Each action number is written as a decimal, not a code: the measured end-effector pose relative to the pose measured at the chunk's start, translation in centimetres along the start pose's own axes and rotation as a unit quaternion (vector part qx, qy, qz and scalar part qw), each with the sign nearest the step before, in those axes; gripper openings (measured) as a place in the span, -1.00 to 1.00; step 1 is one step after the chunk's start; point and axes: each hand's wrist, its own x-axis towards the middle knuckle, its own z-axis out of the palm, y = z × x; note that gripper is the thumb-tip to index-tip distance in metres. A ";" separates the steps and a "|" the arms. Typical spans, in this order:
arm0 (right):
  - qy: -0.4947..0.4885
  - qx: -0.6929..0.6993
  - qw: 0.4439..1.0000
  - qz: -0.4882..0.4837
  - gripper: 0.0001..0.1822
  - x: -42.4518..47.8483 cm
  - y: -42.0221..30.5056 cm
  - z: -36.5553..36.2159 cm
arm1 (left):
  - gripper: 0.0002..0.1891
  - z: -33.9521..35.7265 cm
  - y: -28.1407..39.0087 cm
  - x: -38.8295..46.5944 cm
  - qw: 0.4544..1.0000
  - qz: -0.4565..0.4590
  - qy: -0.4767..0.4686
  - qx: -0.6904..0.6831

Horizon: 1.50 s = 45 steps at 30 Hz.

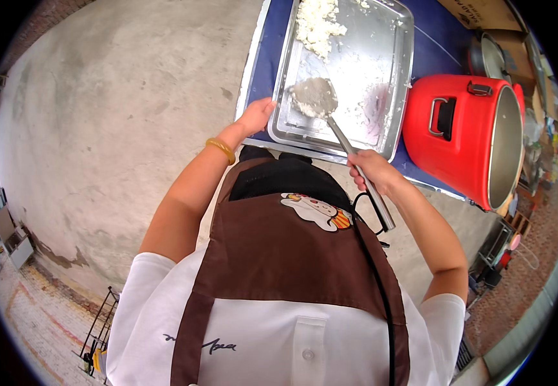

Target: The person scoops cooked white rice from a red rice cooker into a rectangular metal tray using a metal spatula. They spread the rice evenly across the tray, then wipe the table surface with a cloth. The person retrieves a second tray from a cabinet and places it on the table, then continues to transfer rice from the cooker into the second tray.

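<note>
My right hand (373,171) is closed around the tubular metal handle of a large serving spoon (341,135). The spoon's broad, greyish head (315,96) is over the lower left of a shallow metal tray (356,62), with white grains stuck along its edge. At the tray's left rim, my left hand (258,115) grips the edge with the thumb on top; its fingers are partly hidden. A clump of what looks like cooked white rice (320,26) lies at the tray's far left, and loose grains dot the metal.
The tray stands on a blue-covered table (264,62) with a pale edge. Close to its right, a red insulated food barrel (453,125) lies tipped on its side, mouth rightward. Behind it are a round metal lid or pan (492,55) and a cardboard box (484,14).
</note>
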 end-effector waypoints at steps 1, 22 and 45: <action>-0.012 0.025 0.999 -0.028 -0.77 1.1 -1.2 0.5 | -0.68 -0.1 0.1 0.2 1.000 -0.003 -0.002 0.009; 0.127 -0.048 0.988 -0.076 -0.74 2.1 1.9 -7.6 | -0.68 -0.3 -0.6 0.8 1.000 -0.013 -0.019 0.014; -0.024 0.389 0.907 -0.157 -0.86 13.2 -18.1 4.6 | -0.70 1.2 0.0 -0.2 1.000 0.008 -0.021 0.009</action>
